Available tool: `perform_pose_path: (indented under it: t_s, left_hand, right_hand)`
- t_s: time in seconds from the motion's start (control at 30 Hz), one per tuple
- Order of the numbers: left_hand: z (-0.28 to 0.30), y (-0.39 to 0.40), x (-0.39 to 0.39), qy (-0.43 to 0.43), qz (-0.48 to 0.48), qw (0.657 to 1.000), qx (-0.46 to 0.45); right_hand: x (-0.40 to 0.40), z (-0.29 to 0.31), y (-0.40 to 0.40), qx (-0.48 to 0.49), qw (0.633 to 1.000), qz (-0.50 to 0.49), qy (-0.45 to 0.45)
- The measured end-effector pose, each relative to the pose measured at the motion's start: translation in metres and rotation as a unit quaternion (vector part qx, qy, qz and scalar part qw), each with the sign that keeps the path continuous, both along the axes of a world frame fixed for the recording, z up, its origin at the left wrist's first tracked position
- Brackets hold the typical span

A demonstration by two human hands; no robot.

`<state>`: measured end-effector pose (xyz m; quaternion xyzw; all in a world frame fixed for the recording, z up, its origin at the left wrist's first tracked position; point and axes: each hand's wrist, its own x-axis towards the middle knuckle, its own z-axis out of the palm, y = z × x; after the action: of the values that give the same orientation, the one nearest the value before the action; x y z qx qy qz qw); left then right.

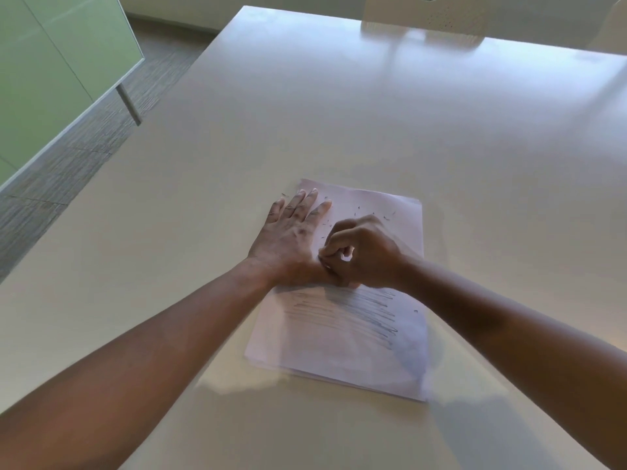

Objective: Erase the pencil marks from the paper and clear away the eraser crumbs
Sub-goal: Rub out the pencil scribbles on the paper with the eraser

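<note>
A white sheet of paper (342,354) lies on the table in front of me. Grey pencil scribbles (353,313) cover its lower half. Dark eraser crumbs (373,213) are scattered over the upper half. My left hand (291,232) lies flat with straight fingers on the paper's upper left corner, pressing it down. My right hand (363,252) is curled into a fist beside the left wrist and pinches a small white eraser (346,255) against the paper, just above the scribbles. Most of the eraser is hidden by the fingers.
The pale table (339,113) stretches far ahead and to both sides. A white chair back (424,15) stands at its far edge. A green panel (51,79) on a metal leg stands on the carpeted floor to the left.
</note>
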<state>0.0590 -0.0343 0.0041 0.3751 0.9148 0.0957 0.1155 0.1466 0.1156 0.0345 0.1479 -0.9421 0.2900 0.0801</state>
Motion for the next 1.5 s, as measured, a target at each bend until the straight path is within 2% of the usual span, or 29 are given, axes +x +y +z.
perform_pose_path:
  t_s: [0.13, 0.23, 0.4, 0.6, 0.77, 0.97, 1.17, 1.27, 1.37, 1.5]
  left_hand:
    - [0.002, -0.001, 0.002, -0.008, 0.001, 1.0, 0.001]
    - [0.002, -0.001, 0.001, -0.005, 0.002, 1.0, 0.002]
    - [0.0, 0.0, 0.001, -0.002, 0.0, 1.0, 0.004]
    - [0.001, -0.001, 0.001, 0.001, 0.001, 1.0, -0.004]
    - [0.0, 0.001, 0.001, 0.0, 0.002, 1.0, -0.001]
    - [0.002, -0.001, 0.001, -0.001, -0.001, 1.0, -0.01]
    - [-0.001, 0.0, 0.001, -0.001, 0.001, 1.0, -0.005]
    - [0.0, -0.001, 0.0, -0.003, -0.001, 1.0, -0.015]
    - [-0.001, -0.001, -0.001, -0.008, -0.003, 1.0, -0.017]
    - [-0.001, 0.0, -0.001, -0.001, -0.003, 1.0, -0.022]
  right_hand:
    - [-0.017, -0.002, 0.01, 0.014, 0.996, -0.073, 0.053]
    - [-0.014, -0.006, 0.008, -0.009, 0.993, -0.106, 0.054]
    - [-0.004, -0.002, 0.003, -0.022, 0.999, -0.03, -0.005]
    - [-0.019, -0.006, 0.007, -0.018, 0.996, -0.078, 0.049]
    - [-0.006, -0.001, 0.0, -0.015, 1.0, 0.01, 0.005]
    - [-0.028, -0.003, 0.017, -0.004, 0.994, -0.092, 0.056]
    - [-0.008, 0.001, 0.003, -0.016, 0.999, 0.035, -0.022]
    - [-0.026, 0.001, 0.017, 0.002, 0.999, -0.022, 0.024]
    - [-0.032, 0.001, 0.027, 0.01, 0.995, -0.094, 0.032]
    - [-0.011, 0.001, 0.01, -0.007, 1.0, 0.011, -0.001]
